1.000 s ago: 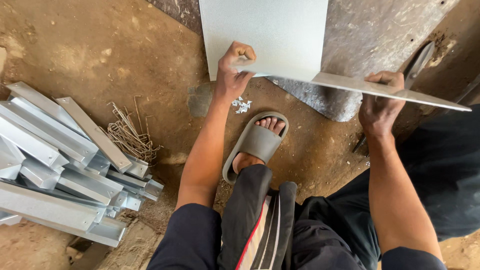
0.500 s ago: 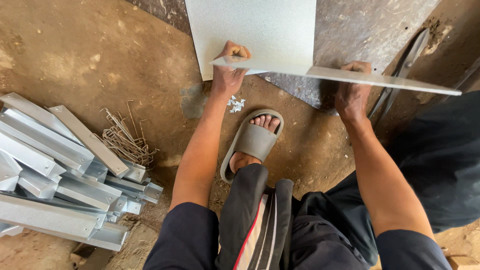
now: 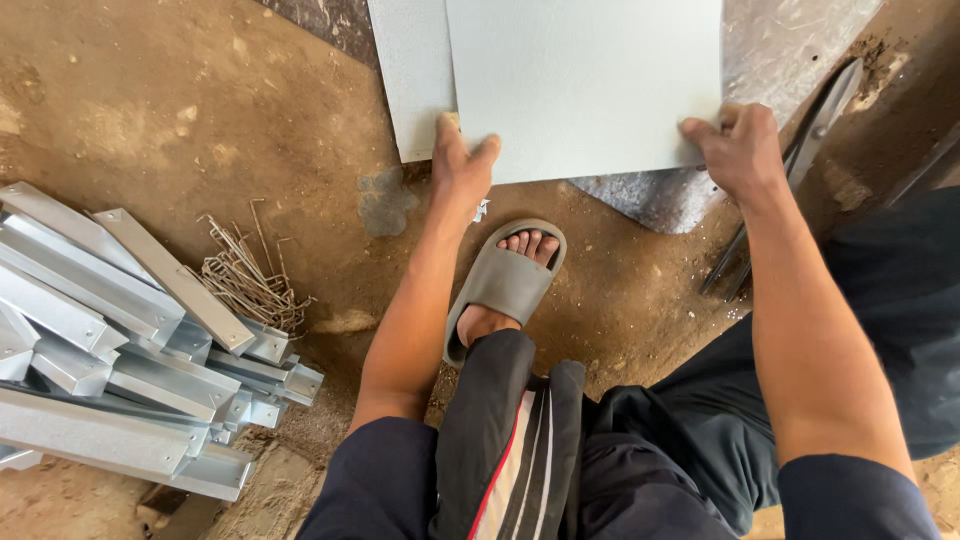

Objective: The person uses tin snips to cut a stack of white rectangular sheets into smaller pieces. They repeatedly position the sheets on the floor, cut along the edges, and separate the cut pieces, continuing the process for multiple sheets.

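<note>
I grip a pale grey sheet point(image 3: 585, 85) at the top middle of the frame, my left hand point(image 3: 462, 170) pinching its lower left corner with thumb on top, my right hand point(image 3: 738, 148) clamped on its lower right corner. It lies over a second sheet point(image 3: 410, 80) of the same colour. I judge I am laying it flat; squaring the edges calls for a small, even push from both hands.

Bare dirt floor point(image 3: 200, 110) open at far left, stacked metal channels point(image 3: 110, 340) and wire bundle point(image 3: 245, 280) crowding near left, long shears point(image 3: 790, 170) lying at right, sandalled foot point(image 3: 505, 280) blocking the middle.
</note>
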